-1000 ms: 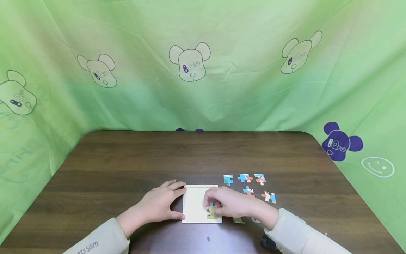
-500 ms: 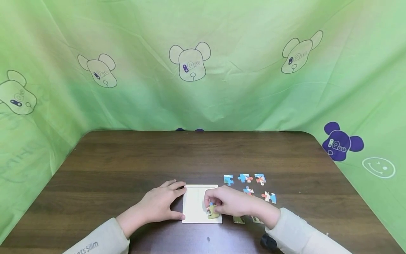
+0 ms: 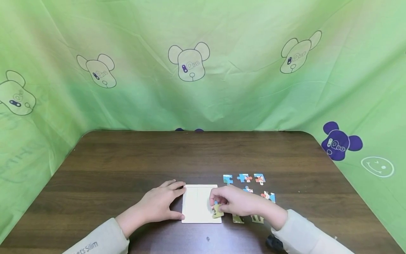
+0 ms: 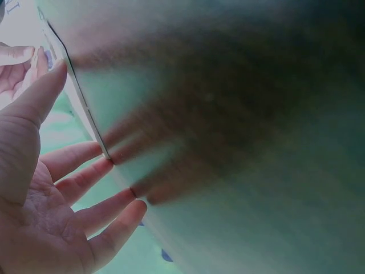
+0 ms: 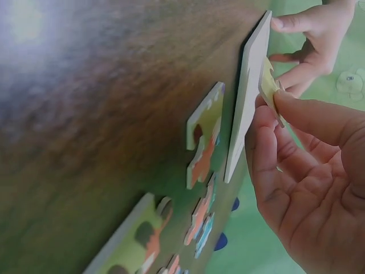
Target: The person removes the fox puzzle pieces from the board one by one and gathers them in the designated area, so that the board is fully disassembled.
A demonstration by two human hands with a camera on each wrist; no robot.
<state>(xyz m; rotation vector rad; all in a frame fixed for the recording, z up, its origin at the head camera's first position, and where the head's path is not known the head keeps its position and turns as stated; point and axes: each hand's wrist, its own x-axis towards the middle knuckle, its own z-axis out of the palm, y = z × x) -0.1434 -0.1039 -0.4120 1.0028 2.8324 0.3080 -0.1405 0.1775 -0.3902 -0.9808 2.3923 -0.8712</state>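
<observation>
A white square puzzle board [image 3: 198,204] lies flat near the front of the table. Along its left edge rests my left hand [image 3: 157,204], thumb at the near corner and spread fingers at the far one; the left wrist view shows those fingers [image 4: 82,177] fairly straight. My right hand [image 3: 234,201] pinches a yellow-green jigsaw piece [image 3: 218,211] between thumb and fingers at the board's right edge. In the right wrist view that jigsaw piece [image 5: 268,85] is tilted, close to the board's surface. Whether it touches the board I cannot tell.
Several loose jigsaw pieces lie right of the board, among them a blue one [image 3: 227,179], a red-and-blue one [image 3: 259,178] and a green one [image 3: 257,219]. My right forearm hides part of this group. A green printed cloth [image 3: 190,102] hangs behind the brown table [image 3: 142,151].
The right hand has shifted a little to the right with the jigsaw piece, from over the board toward its right edge. My left hand has stayed in place.
</observation>
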